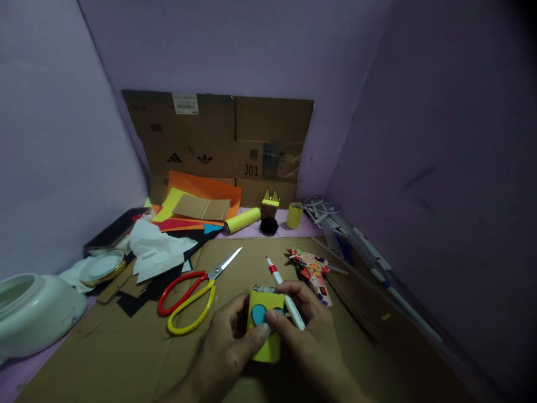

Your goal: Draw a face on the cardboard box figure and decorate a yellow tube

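A short yellow paper-covered tube (267, 351) stands between my hands, with blue paper circles (259, 314) on its front. My left hand (232, 336) is closed around its left side, thumb on the front. My right hand (308, 330) grips the other side, its thumb pressing at the right-hand circle, which it partly covers. A white marker (295, 313) with a red band and red tip slants through the fingers of my right hand; how firmly it is held cannot be told. Left of my hands lie scissors (215, 274) with red and yellow handles, blades parted.
Behind are a yellow roll (243, 220), another yellow tube (295, 215), an eared tube (270, 204) and a black fuzzy ball (269, 225). Coloured paper (205, 182) and crumpled tissue (153, 243) sit left, near a white pot (46, 313). Patterned scraps (312, 266) lie right.
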{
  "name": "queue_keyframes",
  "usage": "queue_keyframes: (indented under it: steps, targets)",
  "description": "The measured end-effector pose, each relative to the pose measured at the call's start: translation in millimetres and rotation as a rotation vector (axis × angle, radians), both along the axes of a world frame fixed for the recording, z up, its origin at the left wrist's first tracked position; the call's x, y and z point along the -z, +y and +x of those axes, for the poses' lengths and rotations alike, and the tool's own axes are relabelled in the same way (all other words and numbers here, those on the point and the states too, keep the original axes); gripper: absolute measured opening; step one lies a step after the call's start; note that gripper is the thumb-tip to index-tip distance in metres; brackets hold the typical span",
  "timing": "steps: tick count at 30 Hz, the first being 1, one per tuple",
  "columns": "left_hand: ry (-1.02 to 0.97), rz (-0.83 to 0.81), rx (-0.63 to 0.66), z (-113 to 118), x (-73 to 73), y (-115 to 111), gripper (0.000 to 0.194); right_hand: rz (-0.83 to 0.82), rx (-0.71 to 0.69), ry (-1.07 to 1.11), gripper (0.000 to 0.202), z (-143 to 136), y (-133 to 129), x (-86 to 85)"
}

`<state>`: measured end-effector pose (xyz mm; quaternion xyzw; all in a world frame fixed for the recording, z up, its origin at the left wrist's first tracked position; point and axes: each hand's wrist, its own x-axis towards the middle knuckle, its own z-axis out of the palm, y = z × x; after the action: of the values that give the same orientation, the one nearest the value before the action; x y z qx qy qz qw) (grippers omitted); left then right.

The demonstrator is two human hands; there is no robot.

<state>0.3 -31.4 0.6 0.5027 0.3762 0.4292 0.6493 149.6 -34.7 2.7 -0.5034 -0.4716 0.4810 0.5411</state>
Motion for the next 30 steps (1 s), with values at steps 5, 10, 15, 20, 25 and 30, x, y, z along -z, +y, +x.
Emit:
queue_keyframes:
  steps: [5,10,15,20,25,30]
  targets:
    - [-0.078,-0.061,0.052,0,4.8,3,0.044,0.001,0.024,0.005,0.029,0,1,2.7]
    - [0.030,-0.006,-0.005,-1,1.0,4,0.036,0.010,0.029,0.009,0.029,-2,2,1.3]
    - [0.070,-0.025,-0.026,1,-8.6,2,0.030,0.013,0.013,-0.009,0.030,-3,2,-0.4]
    - [0.105,-0.018,-0.013,4,-6.7,0,0.021,0.000,0.027,0.011,0.035,-4,2,4.9]
    - [0.016,-0.036,0.089,3,0.2,0,0.027,-0.024,0.057,0.002,0.035,-3,4,3.3]
    - [0.032,-0.096,0.088,2,2.8,0,0.026,-0.087,0.018,-0.013,0.036,-5,2,-6.4]
